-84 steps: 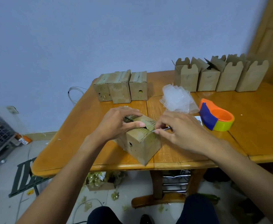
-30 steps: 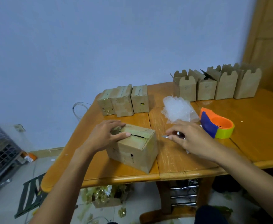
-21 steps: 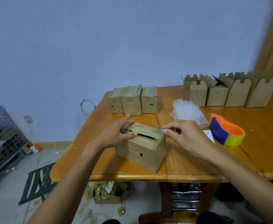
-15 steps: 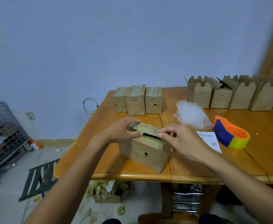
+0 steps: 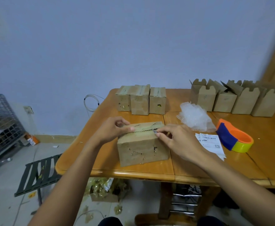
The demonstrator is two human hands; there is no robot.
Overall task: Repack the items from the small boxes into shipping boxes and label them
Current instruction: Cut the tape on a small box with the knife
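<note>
A taped brown cardboard box [image 5: 143,148] lies near the front edge of the wooden table [image 5: 149,170]. Its top seam shows a slit along the tape. My left hand [image 5: 112,129] grips the far top flap at the box's left end, thumb lying on the slit. My right hand [image 5: 175,141] pinches a small metal blade [image 5: 154,131], its tip at the right end of the slit. Three taped small boxes [image 5: 140,100] stand behind. Several open empty shipping boxes [image 5: 237,98] line the far right. Labels [image 5: 210,141] lie to the right of the box.
A crumpled sheet of bubble wrap [image 5: 194,118] lies behind my right hand. An orange, blue and yellow tape dispenser [image 5: 234,139] sits to the right of the labels. A dark folding stool [image 5: 39,172] and a wire crate [image 5: 0,121] stand on the floor at left.
The box has turned so its long side faces me. My right hand brought the blade back to the right end of the seam; my left hand shifted onto the far flap.
</note>
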